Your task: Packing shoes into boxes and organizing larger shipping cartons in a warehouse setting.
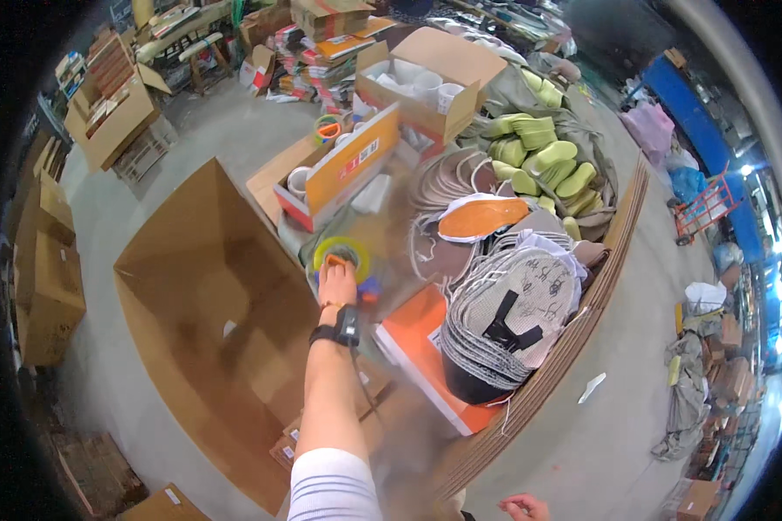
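Observation:
My left hand (337, 284) reaches forward from the lower edge, a dark device strapped to its wrist. Its fingers are closed round the orange part of a tape dispenser with a yellow-green roll (357, 250); some blue shows beside it. This stands at the right rim of a large open carton (208, 286), which holds small brown boxes near its lower right corner. Low at the right, my right hand (526, 507) is partly cut off by the frame, fingers loosely apart and nothing visible in them. Right of the dispenser sits an orange shoebox (426, 347) beside stacked fabric pieces (517, 304).
Flat cardboard sheets (573, 321) form the right edge of the work surface. Behind the fabric lie light green shoe-shaped pieces (552, 156). An orange-fronted box (356, 165) and an open carton (460, 104) hold white rolls. More cartons (52, 260) stand at the left.

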Available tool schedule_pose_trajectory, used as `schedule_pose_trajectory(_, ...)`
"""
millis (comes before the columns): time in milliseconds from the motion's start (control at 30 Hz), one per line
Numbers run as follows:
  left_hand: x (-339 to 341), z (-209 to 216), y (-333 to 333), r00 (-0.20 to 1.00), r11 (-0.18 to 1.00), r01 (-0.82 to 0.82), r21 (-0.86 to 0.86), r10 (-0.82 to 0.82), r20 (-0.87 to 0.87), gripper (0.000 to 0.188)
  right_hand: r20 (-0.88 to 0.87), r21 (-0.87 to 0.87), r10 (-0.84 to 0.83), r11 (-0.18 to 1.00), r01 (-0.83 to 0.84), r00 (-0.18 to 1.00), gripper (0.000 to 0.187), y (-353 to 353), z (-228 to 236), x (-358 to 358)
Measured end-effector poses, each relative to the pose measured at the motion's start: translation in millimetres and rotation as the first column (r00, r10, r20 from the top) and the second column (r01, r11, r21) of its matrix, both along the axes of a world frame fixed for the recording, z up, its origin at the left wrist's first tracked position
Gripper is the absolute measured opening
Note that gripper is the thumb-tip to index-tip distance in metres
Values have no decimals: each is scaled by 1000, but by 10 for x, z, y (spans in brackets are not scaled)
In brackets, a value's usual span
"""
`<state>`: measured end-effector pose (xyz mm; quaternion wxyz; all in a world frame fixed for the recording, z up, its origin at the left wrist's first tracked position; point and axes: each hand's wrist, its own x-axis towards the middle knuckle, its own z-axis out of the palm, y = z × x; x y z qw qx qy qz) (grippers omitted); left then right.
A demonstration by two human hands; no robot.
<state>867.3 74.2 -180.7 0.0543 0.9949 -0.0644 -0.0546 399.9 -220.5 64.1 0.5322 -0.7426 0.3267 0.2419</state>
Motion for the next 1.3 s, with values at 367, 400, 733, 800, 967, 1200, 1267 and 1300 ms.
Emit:
schedule_pose_trajectory(367, -1600, 2090, -459, 937, 130, -251, -959, 280, -207, 45, 416, -61, 109, 994, -92, 903, 17, 155, 95, 697)
schedule_pose_trajectory(400, -1841, 2339, -573, 954, 138, -177, -975, 269, -135, 42, 464, -3, 80, 996, -89, 882, 19, 238, 168, 834)
schedule_pose_trajectory(733, -3581, 2948, -2229, 973, 185, -28, -982, -220, -69, 36, 734, 127, -239, 968, 217, 635, 40, -221, 315, 388)
schedule_pose_trajectory(800, -3542, 3008, -2363, 895, 658, 287, -696, -444, -51, 58, 603, 429, -485, 867, 255, 634, 32, -634, 446, 205)
schedule_pose_trajectory(967, -3705, 2102, -2583, 953, 933, 298, -200, -282, 107, 89, 457, 378, -562, 824, 422, 690, 32, -1818, 114, -534)
schedule_pose_trajectory(1200, -4047, 1547, -2822, 966, 992, 77, 96, -99, 239, 91, 356, 263, -510, 859, 440, 783, 39, -3125, -308, -1702)
schedule_pose_trajectory(1267, -4115, 1679, -2881, 985, 997, 65, 29, -69, 155, 79, 311, 241, -526, 849, 470, 792, 42, -3366, -239, -1933)
schedule_pose_trajectory(1300, -4204, 1765, -2927, 996, 998, 48, -38, -45, 76, 67, 359, 218, -514, 858, 466, 779, 45, -3443, -107, -2027)
